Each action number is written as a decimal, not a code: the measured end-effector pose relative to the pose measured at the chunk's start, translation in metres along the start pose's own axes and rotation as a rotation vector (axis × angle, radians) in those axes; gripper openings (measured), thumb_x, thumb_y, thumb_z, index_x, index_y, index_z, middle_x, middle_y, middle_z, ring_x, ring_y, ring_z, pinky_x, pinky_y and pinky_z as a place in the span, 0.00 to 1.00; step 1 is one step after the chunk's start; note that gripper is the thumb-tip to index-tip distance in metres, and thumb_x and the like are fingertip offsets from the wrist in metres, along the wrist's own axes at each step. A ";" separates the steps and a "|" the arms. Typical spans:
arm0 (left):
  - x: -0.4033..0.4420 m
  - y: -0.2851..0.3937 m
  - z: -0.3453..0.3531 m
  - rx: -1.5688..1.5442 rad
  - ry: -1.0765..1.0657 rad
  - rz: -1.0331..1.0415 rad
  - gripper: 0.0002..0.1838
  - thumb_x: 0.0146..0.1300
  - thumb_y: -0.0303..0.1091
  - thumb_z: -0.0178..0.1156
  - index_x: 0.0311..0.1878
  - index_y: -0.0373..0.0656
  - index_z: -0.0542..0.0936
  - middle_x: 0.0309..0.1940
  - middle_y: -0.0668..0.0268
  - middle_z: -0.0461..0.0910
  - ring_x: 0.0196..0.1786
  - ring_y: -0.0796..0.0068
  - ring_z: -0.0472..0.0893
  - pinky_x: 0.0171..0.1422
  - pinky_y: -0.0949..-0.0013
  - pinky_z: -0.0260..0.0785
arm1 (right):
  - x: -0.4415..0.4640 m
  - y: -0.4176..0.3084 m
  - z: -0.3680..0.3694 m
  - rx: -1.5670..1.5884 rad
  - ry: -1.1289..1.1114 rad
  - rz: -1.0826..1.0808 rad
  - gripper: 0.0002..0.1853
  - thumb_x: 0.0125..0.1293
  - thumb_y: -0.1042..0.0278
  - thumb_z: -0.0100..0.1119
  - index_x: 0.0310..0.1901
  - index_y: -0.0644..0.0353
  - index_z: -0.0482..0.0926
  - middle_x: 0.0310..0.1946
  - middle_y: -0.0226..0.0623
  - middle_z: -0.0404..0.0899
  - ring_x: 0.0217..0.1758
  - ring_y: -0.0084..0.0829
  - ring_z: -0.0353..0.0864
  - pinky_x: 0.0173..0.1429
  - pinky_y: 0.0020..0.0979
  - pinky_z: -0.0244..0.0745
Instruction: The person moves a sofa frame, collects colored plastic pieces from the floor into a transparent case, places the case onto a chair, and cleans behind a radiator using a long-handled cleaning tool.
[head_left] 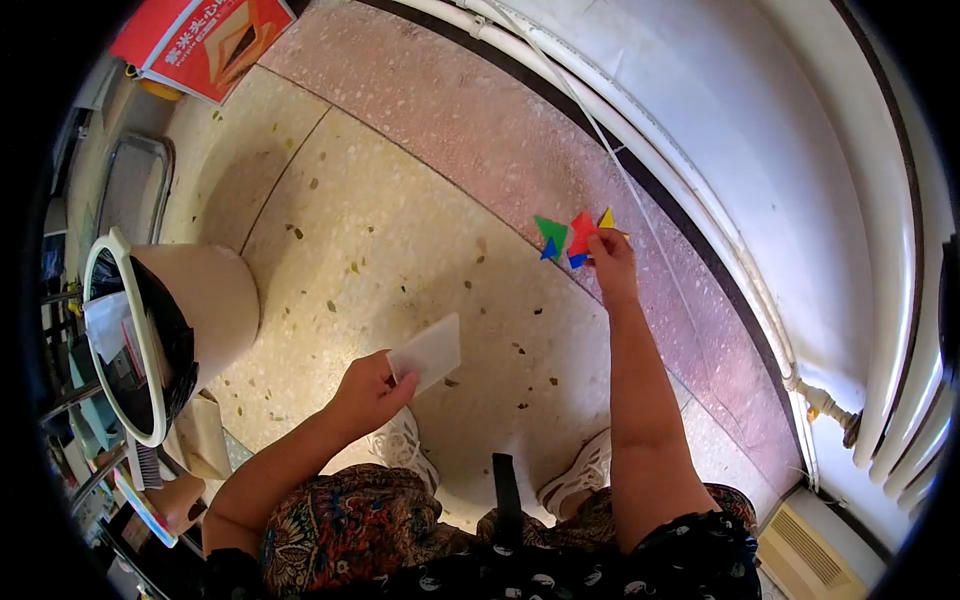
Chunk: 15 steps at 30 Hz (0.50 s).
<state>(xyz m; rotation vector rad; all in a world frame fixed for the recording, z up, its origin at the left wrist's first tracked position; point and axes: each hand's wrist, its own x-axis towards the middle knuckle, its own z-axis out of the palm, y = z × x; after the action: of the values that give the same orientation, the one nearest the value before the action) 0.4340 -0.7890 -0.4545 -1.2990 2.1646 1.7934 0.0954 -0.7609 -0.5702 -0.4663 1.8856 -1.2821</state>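
left hand grips a translucent white flat rectangle; right hand touches a flat red angular piece at the speckled stone floor, pinched or not i cannot tell. dragging fingers could scatter the flat green triangle beside the red piece.

My left hand held the flat case above the floor. My right hand was positioned ahead and to the right of it, at the small pieces; several lay on the floor just left of its fingertips. The bin stood left of my left hand. The pipe ran right of my right hand, the radiator farther right. My shoes were behind both hands.
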 end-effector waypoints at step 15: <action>-0.001 0.000 0.005 -0.022 -0.005 0.029 0.11 0.52 0.32 0.50 0.37 0.37 0.74 0.26 0.64 0.74 0.26 0.78 0.71 0.32 0.74 0.64 | -0.025 0.034 0.025 -0.438 -0.234 -0.113 0.09 0.48 0.66 0.52 0.30 0.62 0.73 0.24 0.41 0.74 0.28 0.32 0.74 0.33 0.28 0.67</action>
<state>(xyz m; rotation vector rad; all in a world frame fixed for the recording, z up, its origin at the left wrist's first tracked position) 0.4330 -0.7845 -0.4555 -1.2734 2.1781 1.8337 0.1348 -0.7444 -0.5952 -0.9202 1.9557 -0.8327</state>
